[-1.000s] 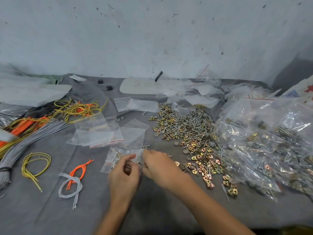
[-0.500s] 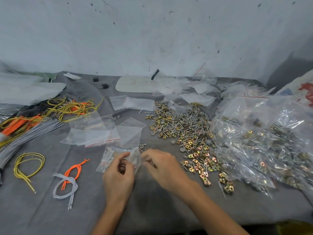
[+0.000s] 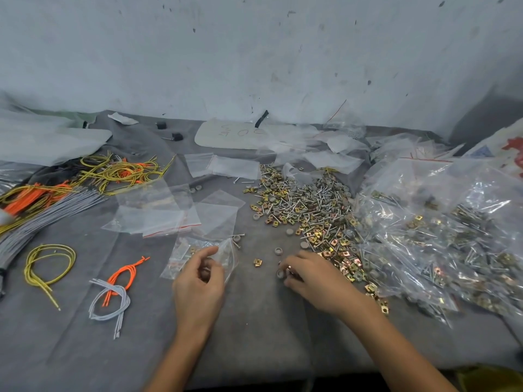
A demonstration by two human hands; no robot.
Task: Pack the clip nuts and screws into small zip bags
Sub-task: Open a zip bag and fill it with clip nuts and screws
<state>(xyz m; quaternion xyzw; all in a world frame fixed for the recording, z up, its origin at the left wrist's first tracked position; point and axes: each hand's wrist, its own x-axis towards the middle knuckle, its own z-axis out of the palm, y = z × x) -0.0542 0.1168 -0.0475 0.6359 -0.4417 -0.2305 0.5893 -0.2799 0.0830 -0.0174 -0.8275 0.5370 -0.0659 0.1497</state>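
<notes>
White card [image 3: 226, 137] by the wall bears handwriting, not legible

Part-filled zip bag [image 3: 184, 257] beside loose hardware pile [image 3: 308, 210]

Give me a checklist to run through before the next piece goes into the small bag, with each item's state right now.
1. Left hand holds the small zip bag: ok; its fingers pinch the plastic near the mouth.
2. Bag mouth open wide enough: cannot tell; the clear plastic and the hand hide the opening.
3. Right hand has a piece picked up: ok; its fingers close on small parts at the edge of the loose pile.
4. Which part it holds, nut or screw: cannot tell, too small.
5. Bag already has contents: ok, some hardware shows through it.
6. Spare empty bags within reach: ok, lying just beyond the left hand.
</notes>
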